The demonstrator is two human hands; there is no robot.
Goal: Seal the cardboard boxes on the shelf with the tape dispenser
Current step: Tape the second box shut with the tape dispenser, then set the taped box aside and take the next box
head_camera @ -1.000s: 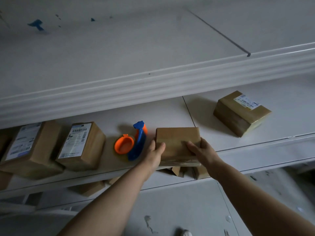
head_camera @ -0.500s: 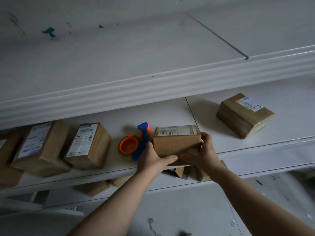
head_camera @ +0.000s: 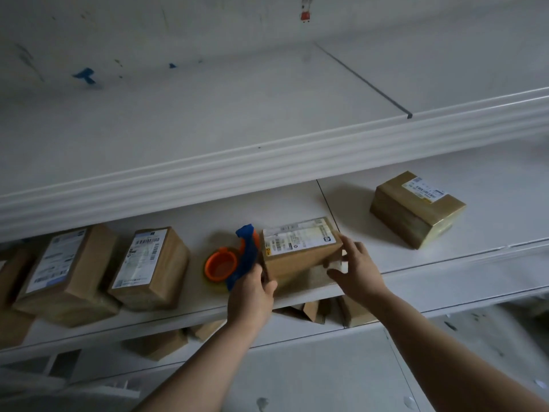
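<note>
— Position of the middle box (head_camera: 300, 251)?
— On the shelf (head_camera: 282, 206), near the front edge, label side up, set slightly askew. Tape dispenser (head_camera: 237, 260) lies just beside it on the left: blue frame, orange hub. I cannot tell whether the two touch.

— Hands?
— Apart, one at each end of that box. Left hand (head_camera: 252, 292) grips the near left corner, with the thumb on the front face and the fingers tucked up the left side, next to the dispenser. Whether they touch the dispenser too is hidden. Right hand (head_camera: 358, 267) is spread and loose, with the forefinger tip on the top right corner. The thumb is out in front of the right end, clasping nothing.

— Other boxes?
— Shiny box (head_camera: 416, 209) sits well apart to the right on the same shelf, labelled and set diagonally. At the left are two labelled boxes close together: nearer box (head_camera: 148, 269) and farther box (head_camera: 65, 272). Lower boxes (head_camera: 310, 310) show under the front edge, mostly hidden.

— Above?
— Upper shelf (head_camera: 267, 162), white, with a ridged front edge. Light is dim throughout.
</note>
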